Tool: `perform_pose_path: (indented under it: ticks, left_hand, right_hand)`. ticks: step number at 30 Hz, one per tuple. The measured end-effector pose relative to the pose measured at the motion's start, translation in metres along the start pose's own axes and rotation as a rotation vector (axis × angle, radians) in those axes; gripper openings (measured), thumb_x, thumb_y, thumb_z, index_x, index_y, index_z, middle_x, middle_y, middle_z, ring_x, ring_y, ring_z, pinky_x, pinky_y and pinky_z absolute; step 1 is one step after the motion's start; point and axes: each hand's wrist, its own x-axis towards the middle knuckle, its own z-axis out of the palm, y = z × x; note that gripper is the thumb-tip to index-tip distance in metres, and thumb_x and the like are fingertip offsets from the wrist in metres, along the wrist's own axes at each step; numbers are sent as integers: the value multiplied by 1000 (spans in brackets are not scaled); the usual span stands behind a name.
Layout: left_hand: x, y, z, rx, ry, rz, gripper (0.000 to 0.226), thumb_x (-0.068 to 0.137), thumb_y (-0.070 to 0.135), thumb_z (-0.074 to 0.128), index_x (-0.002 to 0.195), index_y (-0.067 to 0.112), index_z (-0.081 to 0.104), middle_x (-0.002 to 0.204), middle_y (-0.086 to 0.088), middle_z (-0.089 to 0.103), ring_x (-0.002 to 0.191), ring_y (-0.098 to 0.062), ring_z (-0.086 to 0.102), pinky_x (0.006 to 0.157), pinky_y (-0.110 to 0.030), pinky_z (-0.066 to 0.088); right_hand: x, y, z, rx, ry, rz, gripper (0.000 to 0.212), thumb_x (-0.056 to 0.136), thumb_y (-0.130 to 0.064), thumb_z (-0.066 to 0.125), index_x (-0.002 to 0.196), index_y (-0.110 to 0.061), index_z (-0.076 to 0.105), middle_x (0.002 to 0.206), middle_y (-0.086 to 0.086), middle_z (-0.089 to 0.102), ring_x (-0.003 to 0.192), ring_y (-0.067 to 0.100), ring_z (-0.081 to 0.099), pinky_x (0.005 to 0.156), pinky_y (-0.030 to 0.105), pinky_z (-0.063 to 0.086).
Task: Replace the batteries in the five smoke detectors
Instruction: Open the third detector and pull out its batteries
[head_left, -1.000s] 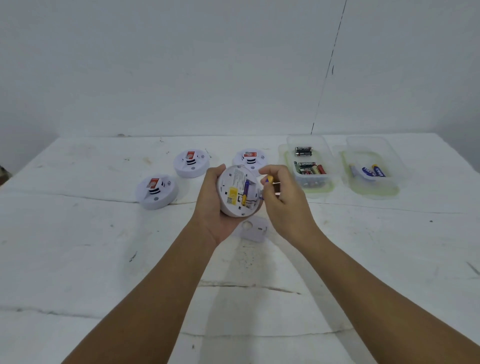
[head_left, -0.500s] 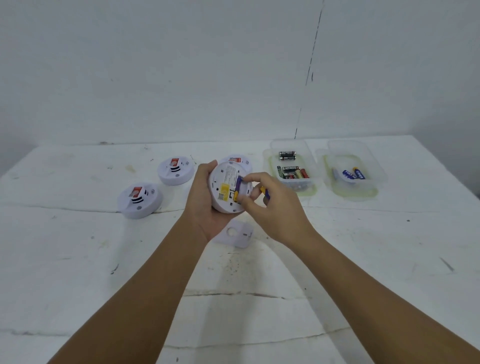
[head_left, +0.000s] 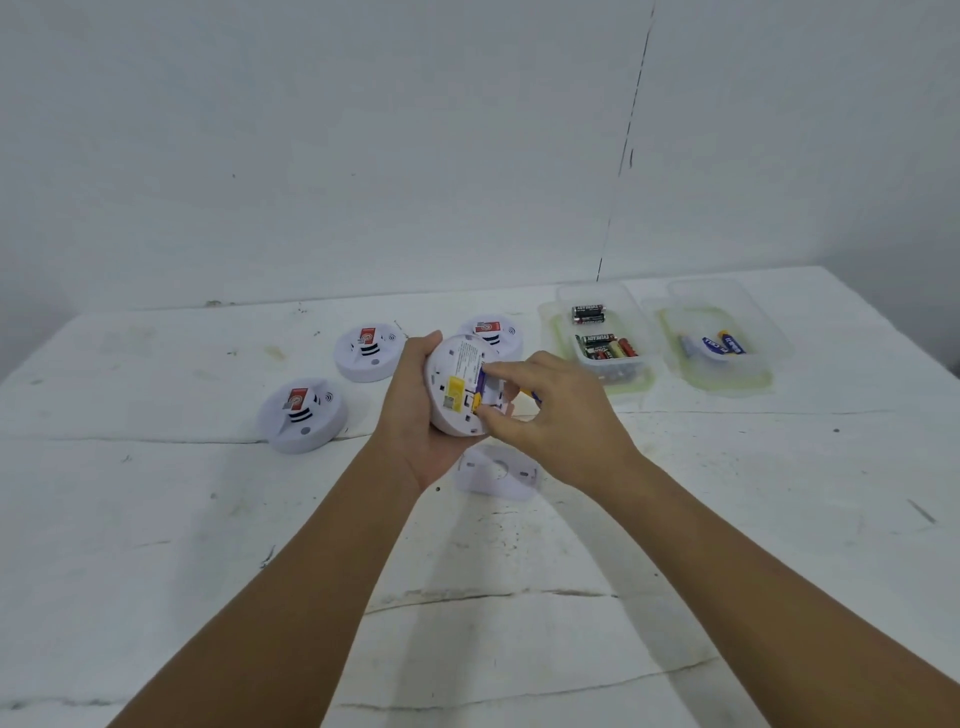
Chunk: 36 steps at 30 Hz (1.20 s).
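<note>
While the left hand (head_left: 415, 415) grips an opened smoke detector (head_left: 457, 387) and the right hand (head_left: 550, 415) pinches a battery (head_left: 480, 384) into it, three detectors (head_left: 304, 415) likely remain.

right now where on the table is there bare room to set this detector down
Bare table lies near you, under both forearms and on the near left in front of the nearest detector. Also near right, in front of the two battery tubs. Crowded: the far strip of detectors and tubs, and by the loose cover under the held detector.
</note>
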Motion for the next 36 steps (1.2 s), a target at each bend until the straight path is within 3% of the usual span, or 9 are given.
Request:
perform_pose_path:
  ticks: [2,7,9,12,17,22,25,30,36]
  left_hand:
    - [0,-1,-2,11,-4,-20,48,97,49,50,93,12,81,99,-12,70,87,-27,64,78,-37,46]
    - [-3,-7,-6,98,2,-47,46,82,46,63,113,13,74,115,-15,64,108,-32,58,91,-45,48]
    - [-3,-8,-7,116,1,-53,50,79,47,65,116,14,71,118,-15,61,111,-32,56,97,-49,44]
    - [-2,-9,-10,107,-7,-63,47,80,46,64,114,15,71,113,-14,63,109,-32,56,94,-48,46]
    - [1,-11,-9,80,-55,-92,46,84,44,63,118,14,70,111,-14,64,106,-31,58,112,-53,38]
    - [6,-12,-9,94,-43,-97,48,90,45,59,127,15,69,114,-14,65,107,-31,59,110,-55,41]
    - [6,-12,-6,103,-30,-106,53,95,47,54,134,14,67,112,-14,68,105,-31,62,98,-51,49]
    - [8,-13,-2,89,-5,-123,41,94,46,54,118,17,69,107,-13,67,100,-30,62,88,-46,53]
    - [10,-15,1,88,27,-125,42,95,46,52,118,17,71,107,-13,69,104,-32,60,84,-43,54]
  right_hand:
    - [-2,-2,1,-14,-1,7,42,83,-33,84,123,-21,76,92,-5,66,79,0,55,73,6,40]
    - [-6,-5,4,-66,-46,18,37,79,-32,84,113,-20,77,93,-4,68,85,11,62,76,27,51]
    - [-8,-4,6,-68,-54,13,37,78,-31,84,112,-18,76,93,-5,70,86,11,63,77,26,51]
    - [-8,-2,8,-57,-58,13,36,76,-30,84,109,-18,75,91,-9,69,82,4,59,72,16,45]
    - [-8,3,6,-17,-63,18,36,76,-27,84,109,-18,73,88,-11,67,79,-7,53,69,7,39]
    - [-9,5,5,7,-43,18,35,75,-25,85,107,-17,73,88,-9,67,80,-8,53,68,7,38]
    - [-9,8,3,13,-48,20,34,75,-24,86,106,-17,73,87,-9,67,80,-11,53,68,6,38]
    - [-9,11,0,25,-44,32,34,75,-21,84,107,-17,74,88,-10,67,81,-10,53,68,6,38]
    - [-9,15,-2,56,-38,56,35,77,-26,87,109,-19,74,91,-10,69,82,-10,54,70,7,38]
